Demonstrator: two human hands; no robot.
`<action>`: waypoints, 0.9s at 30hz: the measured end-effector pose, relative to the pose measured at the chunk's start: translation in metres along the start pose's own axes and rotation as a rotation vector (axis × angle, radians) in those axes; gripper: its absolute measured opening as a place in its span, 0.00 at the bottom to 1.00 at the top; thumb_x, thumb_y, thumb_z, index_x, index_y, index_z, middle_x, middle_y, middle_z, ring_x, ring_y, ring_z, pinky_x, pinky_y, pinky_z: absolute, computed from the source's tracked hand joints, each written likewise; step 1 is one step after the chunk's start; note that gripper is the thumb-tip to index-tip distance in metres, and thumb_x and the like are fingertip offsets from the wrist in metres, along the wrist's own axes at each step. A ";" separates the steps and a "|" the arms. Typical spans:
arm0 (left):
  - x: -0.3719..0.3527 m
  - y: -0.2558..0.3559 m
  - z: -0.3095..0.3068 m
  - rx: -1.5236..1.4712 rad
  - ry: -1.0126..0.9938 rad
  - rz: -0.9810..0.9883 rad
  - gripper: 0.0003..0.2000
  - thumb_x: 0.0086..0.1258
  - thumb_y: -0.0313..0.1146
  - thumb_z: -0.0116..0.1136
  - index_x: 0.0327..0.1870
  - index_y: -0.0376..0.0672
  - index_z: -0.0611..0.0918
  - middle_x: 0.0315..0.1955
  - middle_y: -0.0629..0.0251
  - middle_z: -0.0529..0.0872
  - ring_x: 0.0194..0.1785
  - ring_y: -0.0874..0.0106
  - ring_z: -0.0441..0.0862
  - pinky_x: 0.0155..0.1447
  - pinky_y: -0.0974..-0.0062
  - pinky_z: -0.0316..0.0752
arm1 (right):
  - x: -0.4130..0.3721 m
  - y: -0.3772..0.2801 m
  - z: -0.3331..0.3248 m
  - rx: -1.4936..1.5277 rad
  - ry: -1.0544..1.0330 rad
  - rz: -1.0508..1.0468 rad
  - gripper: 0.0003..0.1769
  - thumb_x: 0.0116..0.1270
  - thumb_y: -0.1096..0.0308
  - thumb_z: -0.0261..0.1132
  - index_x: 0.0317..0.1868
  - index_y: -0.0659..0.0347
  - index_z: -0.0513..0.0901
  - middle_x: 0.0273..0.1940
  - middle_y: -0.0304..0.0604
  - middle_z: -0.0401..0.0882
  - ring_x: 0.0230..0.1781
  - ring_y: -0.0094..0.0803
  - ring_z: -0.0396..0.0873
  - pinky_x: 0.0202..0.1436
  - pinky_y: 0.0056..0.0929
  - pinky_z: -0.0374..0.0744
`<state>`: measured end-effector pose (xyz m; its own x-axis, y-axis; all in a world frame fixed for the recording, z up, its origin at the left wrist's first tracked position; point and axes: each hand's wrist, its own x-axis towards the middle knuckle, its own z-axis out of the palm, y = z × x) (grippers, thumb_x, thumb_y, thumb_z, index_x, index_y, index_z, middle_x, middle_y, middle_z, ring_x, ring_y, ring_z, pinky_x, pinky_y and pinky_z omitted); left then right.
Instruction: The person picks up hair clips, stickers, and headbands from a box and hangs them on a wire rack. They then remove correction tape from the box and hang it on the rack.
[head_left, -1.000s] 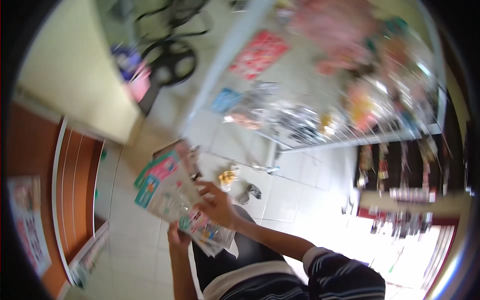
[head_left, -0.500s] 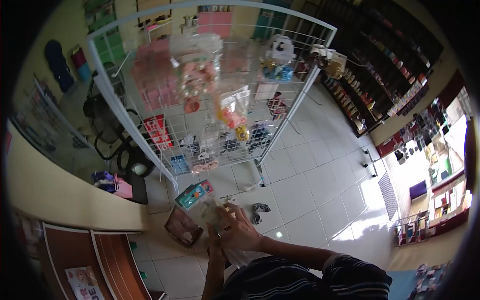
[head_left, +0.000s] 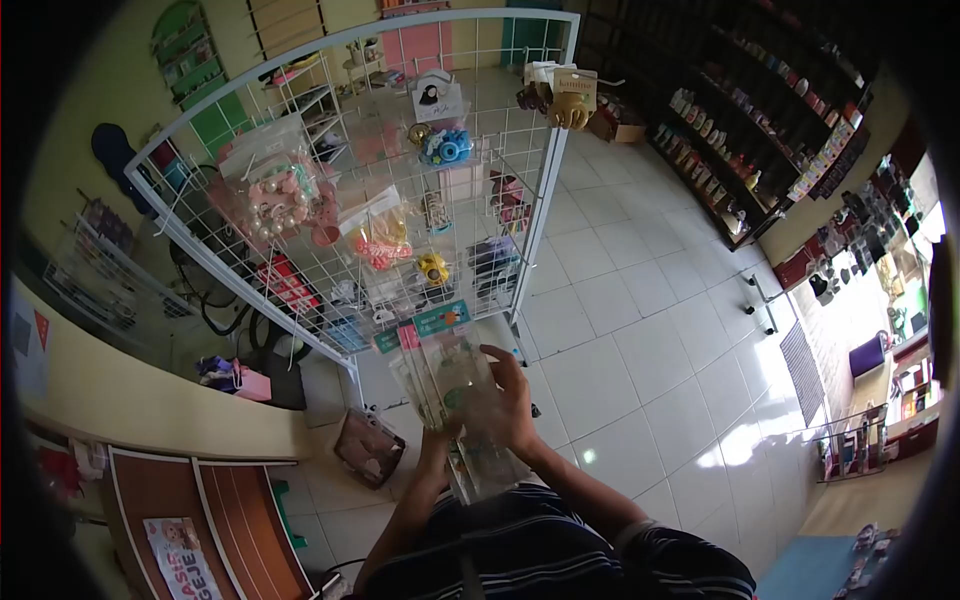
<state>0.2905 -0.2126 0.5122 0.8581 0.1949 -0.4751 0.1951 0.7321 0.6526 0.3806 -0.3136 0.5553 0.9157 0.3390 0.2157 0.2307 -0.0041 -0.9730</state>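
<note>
Between my hands is a bunch of flat clear plastic packets (head_left: 432,375) with a teal header card (head_left: 442,318) and a pink one at the top. What is inside the packets is too blurred to make out. My left hand (head_left: 437,447) grips them low on the left side, its fingers partly hidden behind the plastic. My right hand (head_left: 513,402) is curled round their right edge, thumb and index finger bent. The packets are held up in front of my body, close to the lower edge of the wire display rack (head_left: 537,232).
Bagged pink hair accessories (head_left: 283,205), a blue item (head_left: 447,147) and yellow-brown claw clips (head_left: 572,105) hang on the rack. A brown transparent-topped case (head_left: 368,447) lies on the tiled floor. Dark shelves (head_left: 735,150) stand at the right, a wooden counter (head_left: 235,520) at lower left.
The packets have come up, tilted and fanned into clearer view, and my right hand has shifted from over them to their right edge. My view has turned, so the rack sits further left.
</note>
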 end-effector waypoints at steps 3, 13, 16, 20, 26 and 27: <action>0.005 -0.004 0.006 0.073 -0.017 0.063 0.25 0.58 0.37 0.64 0.54 0.42 0.69 0.41 0.69 0.76 0.42 0.75 0.75 0.44 0.73 0.74 | 0.006 0.002 -0.009 0.116 0.009 0.141 0.30 0.51 0.77 0.62 0.57 0.62 0.64 0.34 0.50 0.77 0.32 0.33 0.78 0.35 0.29 0.77; 0.006 -0.008 -0.011 -0.083 -0.097 0.002 0.22 0.60 0.37 0.60 0.54 0.41 0.70 0.45 0.66 0.76 0.45 0.73 0.76 0.48 0.71 0.72 | 0.014 0.012 -0.002 0.343 0.063 0.160 0.26 0.56 0.77 0.60 0.56 0.64 0.63 0.37 0.49 0.76 0.38 0.30 0.76 0.37 0.25 0.76; 0.000 -0.006 -0.013 -0.140 -0.144 -0.121 0.21 0.60 0.38 0.59 0.53 0.41 0.71 0.45 0.65 0.77 0.48 0.72 0.76 0.51 0.71 0.71 | 0.014 0.017 -0.006 0.421 0.011 0.335 0.20 0.58 0.75 0.61 0.50 0.69 0.68 0.36 0.48 0.76 0.35 0.29 0.76 0.36 0.23 0.76; -0.001 -0.015 -0.021 0.014 0.041 -0.152 0.21 0.58 0.36 0.61 0.52 0.41 0.72 0.43 0.65 0.78 0.45 0.72 0.77 0.51 0.71 0.72 | 0.016 0.051 -0.005 0.362 0.004 0.298 0.11 0.58 0.74 0.63 0.39 0.71 0.74 0.33 0.42 0.78 0.32 0.23 0.75 0.34 0.21 0.75; -0.008 -0.026 -0.021 0.077 0.004 -0.201 0.21 0.59 0.31 0.56 0.54 0.38 0.70 0.43 0.59 0.79 0.44 0.65 0.80 0.48 0.67 0.77 | 0.029 0.055 -0.022 0.587 -0.007 0.525 0.12 0.63 0.69 0.60 0.43 0.65 0.71 0.37 0.40 0.77 0.34 0.22 0.75 0.33 0.21 0.75; -0.010 -0.022 -0.015 0.039 0.050 -0.208 0.19 0.58 0.29 0.59 0.51 0.39 0.71 0.40 0.61 0.79 0.40 0.67 0.80 0.43 0.69 0.77 | 0.031 0.052 -0.024 0.586 -0.009 0.533 0.12 0.63 0.69 0.60 0.43 0.65 0.71 0.37 0.40 0.77 0.34 0.22 0.75 0.33 0.21 0.75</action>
<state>0.2706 -0.2203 0.4937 0.7731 0.0752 -0.6298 0.3845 0.7341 0.5596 0.4290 -0.3258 0.5130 0.8508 0.4384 -0.2898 -0.4513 0.3267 -0.8304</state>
